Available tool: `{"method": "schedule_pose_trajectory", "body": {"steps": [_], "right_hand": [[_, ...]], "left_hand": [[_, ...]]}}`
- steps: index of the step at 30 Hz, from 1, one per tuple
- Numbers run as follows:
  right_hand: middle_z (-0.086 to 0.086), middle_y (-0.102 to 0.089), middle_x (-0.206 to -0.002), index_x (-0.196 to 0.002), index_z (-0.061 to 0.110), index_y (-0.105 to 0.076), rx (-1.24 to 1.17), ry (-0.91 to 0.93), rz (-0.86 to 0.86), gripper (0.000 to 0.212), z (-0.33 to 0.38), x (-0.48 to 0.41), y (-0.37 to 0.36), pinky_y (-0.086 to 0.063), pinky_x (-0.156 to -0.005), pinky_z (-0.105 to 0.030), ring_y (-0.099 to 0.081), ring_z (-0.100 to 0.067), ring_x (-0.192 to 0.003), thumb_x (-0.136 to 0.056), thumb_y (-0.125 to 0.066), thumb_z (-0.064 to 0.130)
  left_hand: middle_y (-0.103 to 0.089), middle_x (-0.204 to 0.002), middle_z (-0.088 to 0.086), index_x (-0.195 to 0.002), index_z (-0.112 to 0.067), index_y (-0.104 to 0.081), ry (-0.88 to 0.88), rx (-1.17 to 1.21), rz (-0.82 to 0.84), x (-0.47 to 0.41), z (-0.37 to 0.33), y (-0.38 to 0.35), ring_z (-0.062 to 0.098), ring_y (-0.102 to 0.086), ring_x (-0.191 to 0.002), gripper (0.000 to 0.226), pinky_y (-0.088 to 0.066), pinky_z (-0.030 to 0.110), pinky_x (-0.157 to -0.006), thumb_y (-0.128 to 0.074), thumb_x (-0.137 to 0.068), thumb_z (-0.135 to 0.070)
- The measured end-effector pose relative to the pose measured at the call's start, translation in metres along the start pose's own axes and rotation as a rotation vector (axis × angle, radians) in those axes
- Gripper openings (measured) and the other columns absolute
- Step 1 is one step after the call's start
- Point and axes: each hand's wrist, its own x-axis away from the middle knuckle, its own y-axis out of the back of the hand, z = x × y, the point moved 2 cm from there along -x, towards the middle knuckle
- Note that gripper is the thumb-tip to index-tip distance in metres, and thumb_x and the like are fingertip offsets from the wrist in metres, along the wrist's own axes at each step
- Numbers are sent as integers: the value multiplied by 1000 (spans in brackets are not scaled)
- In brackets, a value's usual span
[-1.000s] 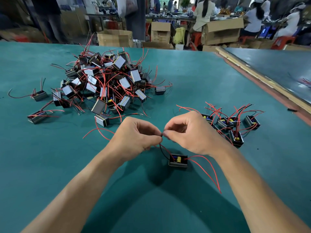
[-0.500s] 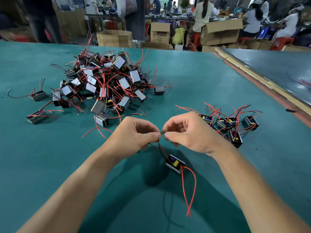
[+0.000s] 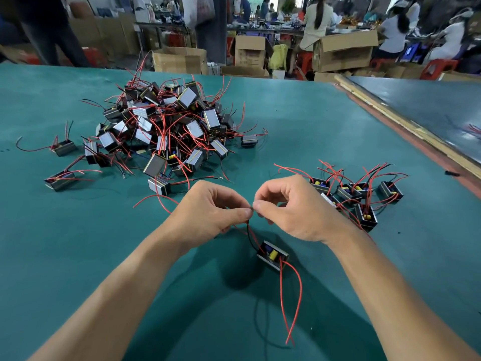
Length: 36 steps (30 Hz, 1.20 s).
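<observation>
A: L hand (image 3: pixel 208 212), what's it doing?
B: Fingers curled, thumb + forefinger pinching the lead ends (image 3: pixel 250 210). R hand (image 3: pixel 294 209) does the same from the other side. The 2 sets of fingertips nearly meet, w/ only a sliver of wire showing btw them.
A: Where do the leads go?
B: 1 black and 1 red run down from the pinch to a small module (image 3: pixel 272 255), an open-top black box w/ yellow and blue parts inside. It's tilted, below the hands and btw the 2 forearms, over the middle of the tabletop (image 3: pixel 78 256), nearer the near edge. Can't tell if it rests on the surface or hangs just above it.
A: Other wires on it?
B: 2 red wires (image 3: pixel 291 303) trail from its near side toward the near edge, ends loose.
A: Further out?
B: Toward the right edge there's a small group (image 3: pixel 361 194) of approx 6 modules, most open side up, wires sticking up. The nearest one is just behind the R hand.
A: And the left?
B: Beyond the L hand, toward the far-left corner, there's a big pile (image 3: pixel 166 128) of modules tangled in red + black wires. 2 strays (image 3: pixel 59 179) lie apart from it, nearer the left edge.
A: Off the table?
B: Cardboard boxes (image 3: pixel 179 59) past the far edge, and ppl at benches behind them, blurred.
</observation>
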Motion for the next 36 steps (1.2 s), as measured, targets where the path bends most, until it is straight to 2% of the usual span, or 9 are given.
{"method": "schedule_pose_trajectory", "body": {"steps": [2,4,8,9,13,17,19,24,36], "right_hand": [[2,-59,-59,-66,13,-62,23,-29,-19,24,-1,-1,-3,-48,-61,-38,-52,-11,-56,-89,-64,7],[2,-59,-59,-66,12,-62,4,-39,-18,24,-2,-2,-3,-47,-60,-38,-51,-11,-55,-89,-64,6],[6,-66,-64,-71,14,-68,-45,6,15,16,-1,1,1,-42,-56,-16,-56,-4,-59,-85,-73,9],[4,-67,-64,-70,15,-68,-31,15,6,16,-1,1,1,-42,-56,-15,-57,-4,-60,-85,-74,12],[-6,-66,-64,-67,14,-68,18,17,-26,19,-2,-1,-1,-47,-60,-34,-54,-11,-58,-86,-69,15],[-5,-64,-57,-66,8,-67,-4,-135,-8,20,-7,-4,-4,-51,-62,-44,-52,-13,-55,-86,-65,11],[-1,-63,-57,-67,10,-67,-31,-142,-17,19,-8,-4,-7,-48,-58,-38,-52,-12,-53,-86,-66,11],[9,-68,-68,-73,21,-69,-4,56,-68,19,-4,-3,-3,-48,-61,-18,-57,-3,-60,-83,-71,4],[19,-69,-71,-81,24,-80,137,41,-110,11,-13,-5,-2,-47,-65,-16,-64,-5,-67,-82,-78,12]], "left_hand": [[-56,-57,12,-72,-18,-75,-9,-26,-11,0,0,-1,18,-40,-51,12,-31,29,-50,-75,-83,-13],[-58,-59,14,-71,-17,-74,-11,-14,-18,-1,0,-2,18,-40,-51,13,-31,28,-50,-74,-83,-11],[-59,-56,5,-70,-13,-73,-13,9,-23,-1,0,-1,16,-41,-46,15,-32,25,-46,-73,-84,-9],[-59,-55,5,-70,-15,-73,-16,-3,-23,-1,1,-1,16,-41,-46,14,-32,25,-47,-74,-84,-11],[-60,-55,5,-71,-19,-75,-23,-28,-27,-1,1,-1,16,-41,-47,13,-33,27,-49,-76,-82,-13],[-60,-54,2,-71,-19,-75,-40,-81,-25,1,0,-2,17,-40,-49,13,-33,30,-49,-75,-82,-12],[-59,-54,0,-71,-15,-74,-35,-83,-34,0,1,-3,17,-41,-49,13,-33,28,-49,-73,-83,-10],[-60,-59,6,-74,-7,-72,12,-4,-24,-2,1,-2,18,-41,-49,12,-33,21,-46,-68,-85,-4],[-60,-54,-2,-74,-8,-72,11,21,-37,-2,1,-1,12,-43,-44,14,-35,19,-42,-68,-86,-4]]}}
